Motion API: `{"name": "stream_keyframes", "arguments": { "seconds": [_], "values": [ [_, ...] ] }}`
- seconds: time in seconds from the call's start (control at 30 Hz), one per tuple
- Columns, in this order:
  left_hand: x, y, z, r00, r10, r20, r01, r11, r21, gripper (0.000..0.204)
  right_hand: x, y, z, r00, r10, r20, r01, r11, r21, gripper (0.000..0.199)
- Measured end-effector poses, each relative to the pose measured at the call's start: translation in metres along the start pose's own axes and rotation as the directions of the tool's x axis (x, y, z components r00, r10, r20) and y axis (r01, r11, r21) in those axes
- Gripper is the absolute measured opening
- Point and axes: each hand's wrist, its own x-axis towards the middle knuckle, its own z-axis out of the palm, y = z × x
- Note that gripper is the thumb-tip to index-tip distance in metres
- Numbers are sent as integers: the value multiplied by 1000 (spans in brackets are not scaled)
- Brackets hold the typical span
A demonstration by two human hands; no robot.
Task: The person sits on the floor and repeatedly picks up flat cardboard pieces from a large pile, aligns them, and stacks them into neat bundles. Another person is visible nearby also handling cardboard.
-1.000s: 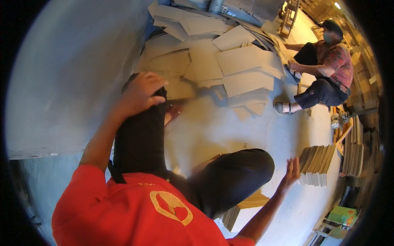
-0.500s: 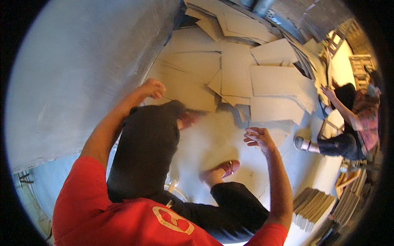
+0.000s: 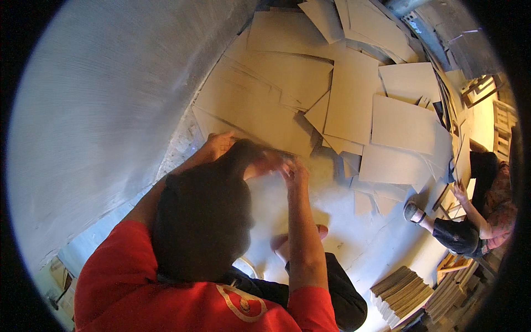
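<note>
A broad pile of flat, light brown cardboard sheets (image 3: 243, 99) covers the floor in front of me. My left hand (image 3: 221, 144) is at the pile's near left edge, its fingers curled at the rim of a sheet and partly hidden behind my raised left knee. My right hand (image 3: 293, 169) has its bent fingers close to the same sheet's near right corner. Those fingers are smeared, and I cannot tell whether they grip it. My left foot, in a red shoe (image 3: 263, 164), shows blurred between the two hands.
A grey wall-like surface (image 3: 110, 110) rises along my left. To the right, another person (image 3: 475, 216) sits low, one hand on an upright sheet. A stack of cut cardboard (image 3: 402, 296) stands at the lower right. More loose sheets (image 3: 406, 124) overlap at the right of the pile.
My right hand has come forward and left, from beside my knees to the near sheet's edge. My left hand has moved to that edge too. The other person's hand has lowered onto an upright sheet.
</note>
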Motion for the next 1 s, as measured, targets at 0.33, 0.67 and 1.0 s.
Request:
{"name": "stream_keyframes", "arguments": {
  "seconds": [0.33,0.67,1.0],
  "values": [
    [-22,39,33,974,24,223,3,993,-118,53,21,-77,88,994,-99,-38,106,912,396,30],
    [-2,20,69,927,342,156,-318,934,-161,52,10,-126,105,980,-143,139,81,921,380,35],
    [-2,119,115,977,181,-110,-206,693,-691,56,-15,-140,131,884,-400,244,379,916,129,26]
  ]
}}
